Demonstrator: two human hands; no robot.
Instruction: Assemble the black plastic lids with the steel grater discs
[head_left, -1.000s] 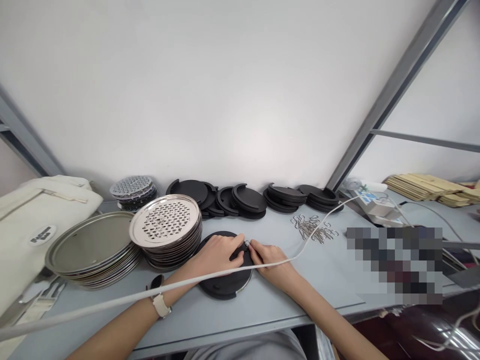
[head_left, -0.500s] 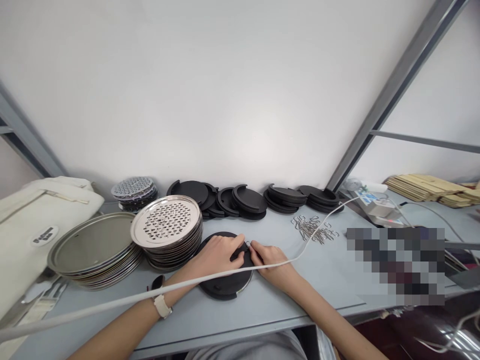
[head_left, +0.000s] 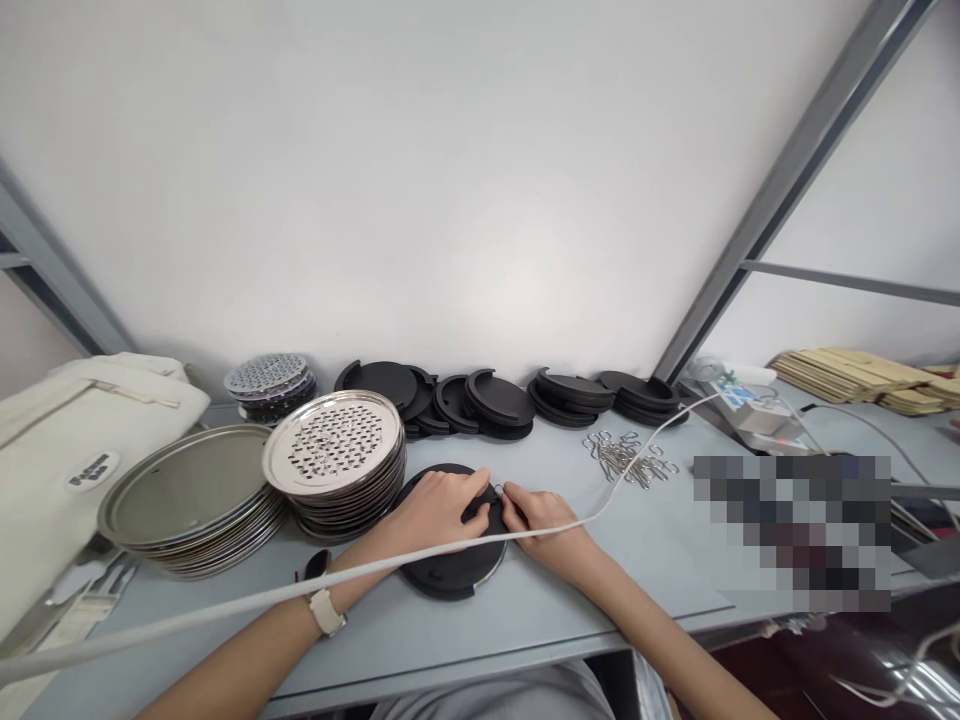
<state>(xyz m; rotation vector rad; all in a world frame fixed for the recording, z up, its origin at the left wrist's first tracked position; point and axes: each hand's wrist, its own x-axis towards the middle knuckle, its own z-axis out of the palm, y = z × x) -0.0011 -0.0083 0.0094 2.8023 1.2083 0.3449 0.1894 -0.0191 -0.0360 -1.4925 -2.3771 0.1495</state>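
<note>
The black disc (head_left: 450, 580) lies flat on the blue-grey table (head_left: 675, 560), a little below the centre of the frame, with its upper part largely covered by fingers. The left hand (head_left: 442, 505) rests across the disc from the lower left, palm down, its thumb and forefinger parted at the disc's right side; whether it actually grips anything is hidden. The right hand (head_left: 546, 520) comes in from the lower right, its fingers curled and drawn together, thumb side on a small metal loop (head_left: 498, 490) at the disc's right edge; the loop is mostly covered. A wristwatch (head_left: 324, 612) with a pale strap sits on the left wrist. A white cable (head_left: 112, 637) crosses the view from the lower left, passing in front of both arms, towards a pale box (head_left: 754, 410) at right. Right of centre: loose heap of metal hooks (head_left: 628, 460). Left of the disc: a stack of pierced plates (head_left: 337, 455), just beside a stack of plain plates (head_left: 191, 490). Behind, along the wall: a row of black discs (head_left: 499, 397). Far left: a cream bag (head_left: 112, 410).
</note>
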